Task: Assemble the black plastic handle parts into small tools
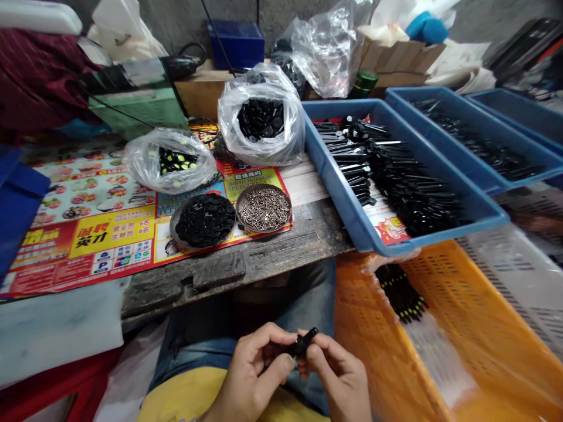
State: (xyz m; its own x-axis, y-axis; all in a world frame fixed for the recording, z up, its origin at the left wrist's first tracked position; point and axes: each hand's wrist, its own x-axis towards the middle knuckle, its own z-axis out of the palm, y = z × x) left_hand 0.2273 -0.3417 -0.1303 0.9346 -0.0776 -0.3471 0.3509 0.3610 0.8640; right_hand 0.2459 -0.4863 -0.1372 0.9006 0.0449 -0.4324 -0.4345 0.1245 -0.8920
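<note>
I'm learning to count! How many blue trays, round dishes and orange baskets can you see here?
Blue trays: 3
Round dishes: 2
Orange baskets: 1
Total: 6

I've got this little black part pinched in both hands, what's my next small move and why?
Probably settle the black part in your grip first: left hand and right hand both pinch it over the lap, so neither is free to reach the dish of small metal pins on the table.
</note>
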